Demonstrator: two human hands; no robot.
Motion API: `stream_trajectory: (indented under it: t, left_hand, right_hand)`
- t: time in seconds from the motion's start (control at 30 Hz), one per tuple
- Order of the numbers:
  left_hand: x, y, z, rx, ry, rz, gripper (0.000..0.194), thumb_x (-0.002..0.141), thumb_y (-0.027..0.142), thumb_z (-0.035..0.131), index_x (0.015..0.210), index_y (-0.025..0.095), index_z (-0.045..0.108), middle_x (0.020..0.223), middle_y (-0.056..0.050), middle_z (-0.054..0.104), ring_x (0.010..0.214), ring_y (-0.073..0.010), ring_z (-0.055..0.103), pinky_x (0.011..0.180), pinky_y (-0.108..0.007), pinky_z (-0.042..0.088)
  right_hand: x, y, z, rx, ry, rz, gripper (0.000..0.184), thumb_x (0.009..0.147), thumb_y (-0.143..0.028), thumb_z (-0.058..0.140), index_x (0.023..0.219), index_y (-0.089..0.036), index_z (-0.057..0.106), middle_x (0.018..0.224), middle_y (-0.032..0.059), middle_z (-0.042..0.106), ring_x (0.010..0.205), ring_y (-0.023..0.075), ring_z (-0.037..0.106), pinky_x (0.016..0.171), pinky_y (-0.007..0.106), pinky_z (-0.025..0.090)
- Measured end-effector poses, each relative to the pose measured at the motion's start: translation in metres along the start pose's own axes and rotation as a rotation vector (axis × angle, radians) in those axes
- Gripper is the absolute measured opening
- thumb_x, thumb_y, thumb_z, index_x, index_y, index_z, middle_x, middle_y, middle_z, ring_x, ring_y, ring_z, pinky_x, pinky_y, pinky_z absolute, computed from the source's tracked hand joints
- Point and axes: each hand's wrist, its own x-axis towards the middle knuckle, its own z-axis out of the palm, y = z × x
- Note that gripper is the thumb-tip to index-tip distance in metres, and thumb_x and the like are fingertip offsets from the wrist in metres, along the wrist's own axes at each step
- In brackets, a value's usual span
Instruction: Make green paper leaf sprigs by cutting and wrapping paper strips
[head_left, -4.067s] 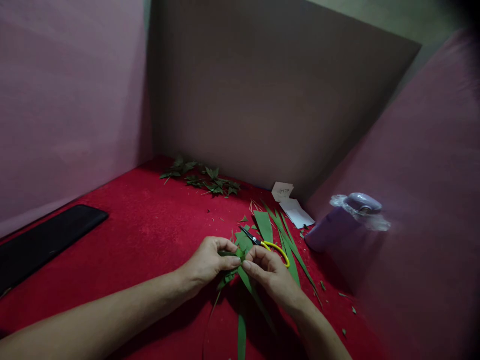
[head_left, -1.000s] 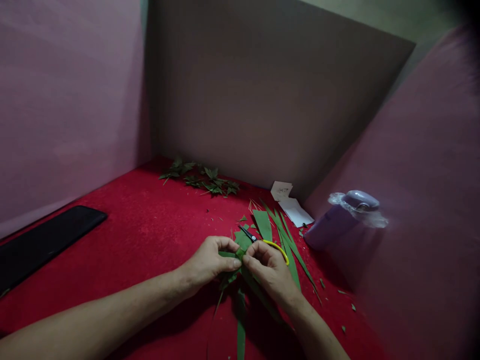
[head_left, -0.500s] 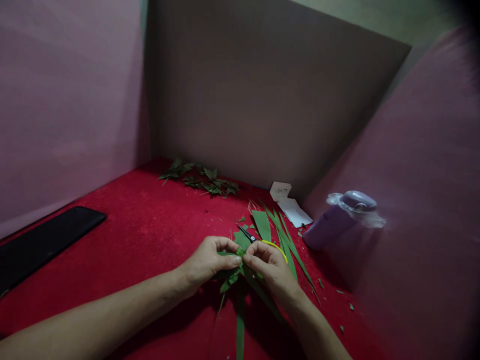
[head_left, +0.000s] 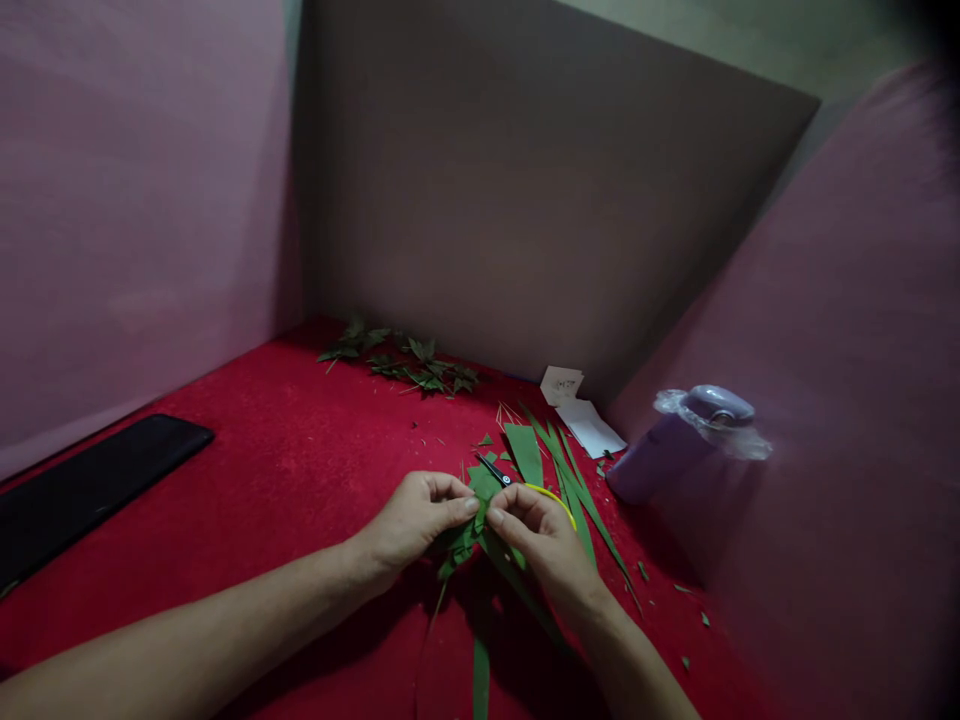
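Observation:
My left hand (head_left: 412, 515) is closed in a pinch, thumb and forefinger together at a small green leaf piece (head_left: 481, 516). Facing it, my right hand (head_left: 536, 525) pinches the same piece from the other side, its fingertips close to the left ones. Below the fingers hang more cut leaf bits (head_left: 459, 553), partly hidden by the hands. Scissors with dark blades (head_left: 495, 470) and a yellow handle (head_left: 556, 495) lie just beyond my right hand, partly covered by it. A wide green leaf strip (head_left: 524, 455) rests behind the scissors.
Long narrow leaves (head_left: 592, 510) lie to the right, near white papers (head_left: 590, 428). A purple container (head_left: 660, 455) with clear plastic around its top stands by the right wall. Leafy sprigs (head_left: 420, 370) lie at the back; a black flat object (head_left: 105, 490) is at left on the red cloth (head_left: 300, 440).
My left thumb has shifted slightly up, and the leaf piece between the fingertips has turned, showing a narrower strip that points down. The right hand has barely moved.

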Motion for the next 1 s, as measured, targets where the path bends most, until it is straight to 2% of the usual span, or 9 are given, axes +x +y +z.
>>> stream_trajectory:
  t: [0.4, 0.57, 0.77, 1.0]
  left_hand:
    - [-0.0003, -0.0024, 0.0006, 0.024, -0.038, -0.005, 0.027, 0.067, 0.039, 0.066, 0.071, 0.014, 0.056, 0.056, 0.003, 0.054, 0.047, -0.0076, 0.046, 0.048, -0.022, 0.033]
    - [-0.0001, -0.0023, -0.0001, 0.022, -0.018, 0.018, 0.028, 0.061, 0.035, 0.072, 0.069, 0.014, 0.056, 0.056, 0.004, 0.054, 0.048, -0.0072, 0.046, 0.049, -0.022, 0.034]
    - [-0.0008, -0.0009, 0.0001, 0.006, -0.006, 0.037, 0.028, 0.060, 0.036, 0.072, 0.069, 0.013, 0.057, 0.054, 0.004, 0.054, 0.046, -0.0071, 0.045, 0.047, -0.021, 0.034]
    - [-0.0023, 0.0043, 0.0026, 0.048, -0.014, 0.042, 0.031, 0.052, 0.030, 0.076, 0.070, 0.014, 0.057, 0.058, 0.004, 0.055, 0.050, -0.0087, 0.048, 0.050, -0.022, 0.035]
  right_hand:
    - [-0.0007, 0.0023, 0.0039, -0.008, 0.024, -0.001, 0.033, 0.068, -0.043, 0.069, 0.064, -0.017, 0.050, 0.053, -0.0065, 0.043, 0.047, 0.0066, 0.034, 0.046, 0.020, 0.025]
    - [-0.0003, 0.0037, 0.0024, -0.008, -0.009, 0.015, 0.032, 0.070, -0.044, 0.068, 0.068, -0.017, 0.051, 0.053, -0.0065, 0.044, 0.047, 0.0065, 0.035, 0.045, 0.020, 0.026]
    - [0.0014, 0.0063, 0.0004, -0.018, -0.031, 0.008, 0.039, 0.062, -0.047, 0.073, 0.065, -0.016, 0.049, 0.054, -0.0068, 0.043, 0.049, 0.0060, 0.032, 0.046, 0.020, 0.024]
    - [0.0013, 0.0068, -0.0003, -0.047, -0.029, -0.004, 0.035, 0.067, -0.044, 0.070, 0.064, -0.016, 0.048, 0.052, -0.0076, 0.040, 0.047, 0.0059, 0.030, 0.045, 0.020, 0.022]
